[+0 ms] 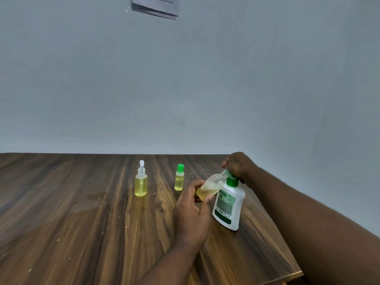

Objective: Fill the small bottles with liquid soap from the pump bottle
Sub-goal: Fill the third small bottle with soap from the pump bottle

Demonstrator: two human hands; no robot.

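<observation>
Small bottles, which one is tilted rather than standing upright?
The uncapped small bottle in the left hand, leaning toward the pump bottle. The spray-top bottle and green-capped bottle stand upright on the table.

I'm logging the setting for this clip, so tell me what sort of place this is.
Probably a plain office or workroom, not a bathroom or kitchen: a dark wood-grain laminate table pushed against a bare grey painted wall, with a printed paper notice stuck on it. No sink is in view.
</observation>
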